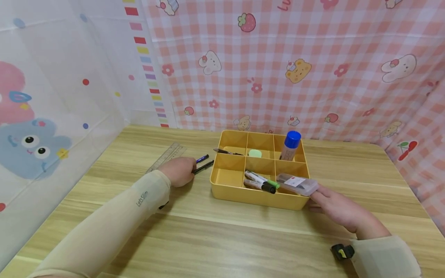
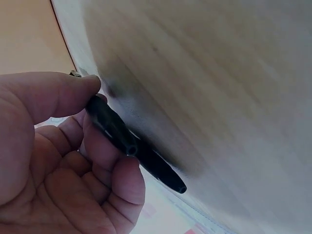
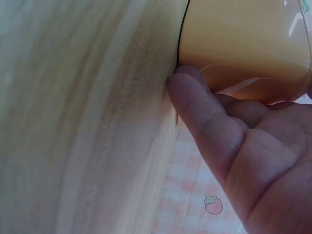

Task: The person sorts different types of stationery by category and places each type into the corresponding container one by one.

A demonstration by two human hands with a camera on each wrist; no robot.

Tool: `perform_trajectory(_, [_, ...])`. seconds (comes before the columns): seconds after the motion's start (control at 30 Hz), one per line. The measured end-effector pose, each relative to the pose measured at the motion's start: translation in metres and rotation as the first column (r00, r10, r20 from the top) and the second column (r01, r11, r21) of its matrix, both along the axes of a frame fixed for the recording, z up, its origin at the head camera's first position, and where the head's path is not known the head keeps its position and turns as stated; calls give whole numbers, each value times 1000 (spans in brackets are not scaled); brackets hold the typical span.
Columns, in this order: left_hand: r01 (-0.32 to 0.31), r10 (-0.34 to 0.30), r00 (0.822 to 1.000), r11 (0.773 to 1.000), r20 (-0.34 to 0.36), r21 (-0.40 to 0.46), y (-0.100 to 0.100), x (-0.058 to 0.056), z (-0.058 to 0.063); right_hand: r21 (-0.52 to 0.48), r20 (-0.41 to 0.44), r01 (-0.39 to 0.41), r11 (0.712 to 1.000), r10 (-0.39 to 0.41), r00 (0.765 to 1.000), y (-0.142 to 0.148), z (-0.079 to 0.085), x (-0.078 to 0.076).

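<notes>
My left hand (image 1: 178, 172) pinches a black pen (image 2: 113, 124) between thumb and fingers, just above the table left of a yellow divided organizer (image 1: 257, 199). A second dark pen (image 2: 162, 169) lies right beside it in the left wrist view. Past the fingers, in the head view, stick out a black pen end (image 1: 205, 166) and a blue one (image 1: 202, 158). At the organizer's front right corner is my right hand (image 1: 338, 210), its extended fingers (image 3: 197, 105) against the side wall near the tabletop. A clear plastic case (image 1: 298, 184) rests across that corner compartment.
The organizer contains two markers (image 1: 259, 181), a pen (image 1: 227, 151), a pale green item (image 1: 255, 153) and a blue-capped glue stick (image 1: 291, 146). Clear rulers (image 1: 167, 155) lie behind the left hand. Patterned curtains (image 1: 257, 69) stand at the table's back and sides.
</notes>
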State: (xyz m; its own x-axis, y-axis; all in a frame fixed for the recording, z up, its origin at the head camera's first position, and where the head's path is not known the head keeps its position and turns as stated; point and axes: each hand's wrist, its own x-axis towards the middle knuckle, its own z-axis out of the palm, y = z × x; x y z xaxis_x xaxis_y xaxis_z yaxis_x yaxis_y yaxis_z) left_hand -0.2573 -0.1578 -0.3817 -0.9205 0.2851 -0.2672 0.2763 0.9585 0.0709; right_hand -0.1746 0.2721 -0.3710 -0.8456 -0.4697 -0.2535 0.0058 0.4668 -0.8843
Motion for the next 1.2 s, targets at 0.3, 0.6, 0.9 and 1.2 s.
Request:
perform_trajectory(0.3, [5,-5,1000,1000,3,3,0,0,1,-16,8,-7,1000,7,1000,0,-1,0])
perform_trajectory(0.6, [0,0,1000,1000,-6,12,3,-1,1,-4,-10,-4,1000,4,1000,0,-1,0])
perform_trajectory(0.9, [2,-1,999,999,-37,43,7,-3,7,-1,-8,-3,1000,3,1000,2,-3,-1])
perform_trajectory(1.2, [16,-9,997,996,-82,84,8,-4,14,-9,-17,-3,1000,3,1000,2,-4,0])
